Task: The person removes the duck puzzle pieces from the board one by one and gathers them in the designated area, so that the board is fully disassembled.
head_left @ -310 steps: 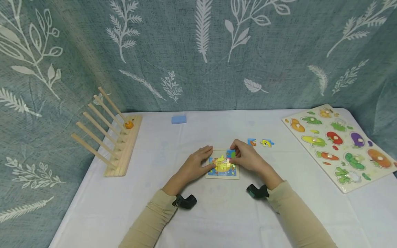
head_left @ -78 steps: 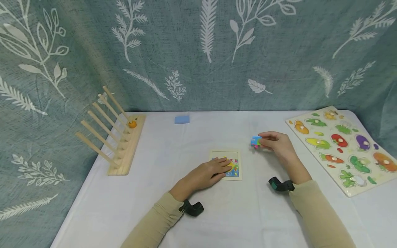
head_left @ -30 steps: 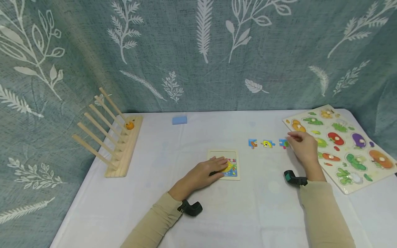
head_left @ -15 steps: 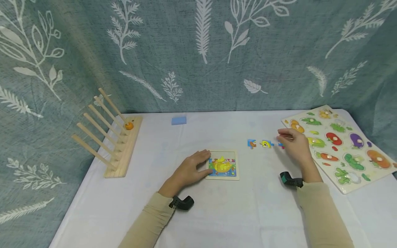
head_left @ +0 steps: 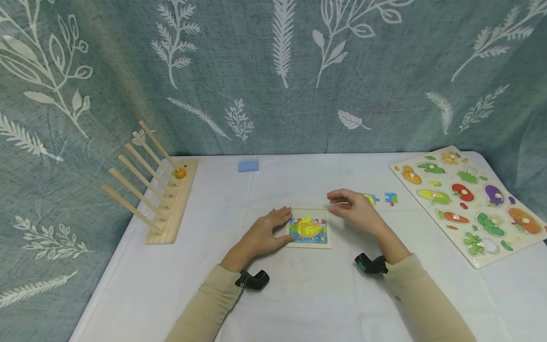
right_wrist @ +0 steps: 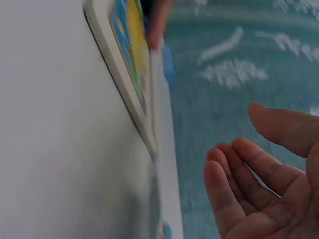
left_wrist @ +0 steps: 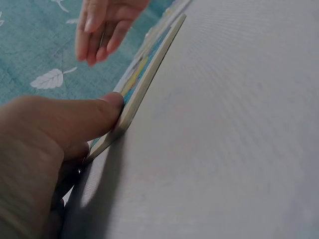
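A small jigsaw puzzle [head_left: 308,229] with a yellow duck picture lies in its pale wooden frame [head_left: 306,246]; the frame's top strip is bare. My left hand [head_left: 261,235] rests along the frame's left edge, its thumb [left_wrist: 102,112] on the lower left corner. To the right of the frame, my right hand [head_left: 356,211] hovers with loosely bent fingers and holds nothing, as the right wrist view shows. Behind it a yellow puzzle piece [head_left: 372,198] is partly covered. A blue and green puzzle piece [head_left: 391,198] lies farther right. The orange and blue piece seen before is not visible in the head view.
A wooden rack [head_left: 183,204] with several slanting pegs and an orange bead stands at the left. Near the back edge lies a blue block [head_left: 248,166]. A vegetable peg board [head_left: 444,216] takes up the right side. A patterned curtain [head_left: 299,109] hangs behind the table.
My right hand has let go of the blue and green piece at the row's right end and moved left toward the frame. My left hand has slid off the picture to the left edge.
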A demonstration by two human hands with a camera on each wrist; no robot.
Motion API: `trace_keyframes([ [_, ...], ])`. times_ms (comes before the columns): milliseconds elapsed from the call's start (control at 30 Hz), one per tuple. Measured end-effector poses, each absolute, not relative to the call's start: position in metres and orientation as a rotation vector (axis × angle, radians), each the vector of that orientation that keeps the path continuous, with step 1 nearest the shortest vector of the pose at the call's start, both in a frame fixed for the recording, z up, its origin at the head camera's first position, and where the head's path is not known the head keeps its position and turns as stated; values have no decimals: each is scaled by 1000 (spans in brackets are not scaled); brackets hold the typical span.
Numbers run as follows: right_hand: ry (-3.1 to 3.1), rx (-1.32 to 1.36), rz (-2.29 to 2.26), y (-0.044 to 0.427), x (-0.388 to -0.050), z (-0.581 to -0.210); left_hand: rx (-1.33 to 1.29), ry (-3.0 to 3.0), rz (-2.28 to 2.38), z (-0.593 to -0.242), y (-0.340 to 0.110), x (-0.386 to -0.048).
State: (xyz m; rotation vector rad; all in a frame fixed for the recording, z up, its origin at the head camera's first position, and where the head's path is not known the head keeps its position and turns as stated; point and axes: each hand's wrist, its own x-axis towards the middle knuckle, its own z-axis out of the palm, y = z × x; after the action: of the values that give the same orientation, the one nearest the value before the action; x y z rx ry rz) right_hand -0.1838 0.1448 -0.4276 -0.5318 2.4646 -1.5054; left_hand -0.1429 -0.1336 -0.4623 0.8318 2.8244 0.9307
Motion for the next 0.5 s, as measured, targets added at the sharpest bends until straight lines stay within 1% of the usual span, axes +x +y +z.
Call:
trace_keyframes([
  [200,2341,-674,-1410,109,-176,-438,818,2812,944,-463,-135,-142],
  [500,2380,-673,-1240,85,-173,-441,873,2808,959,-464,-135,-143],
])
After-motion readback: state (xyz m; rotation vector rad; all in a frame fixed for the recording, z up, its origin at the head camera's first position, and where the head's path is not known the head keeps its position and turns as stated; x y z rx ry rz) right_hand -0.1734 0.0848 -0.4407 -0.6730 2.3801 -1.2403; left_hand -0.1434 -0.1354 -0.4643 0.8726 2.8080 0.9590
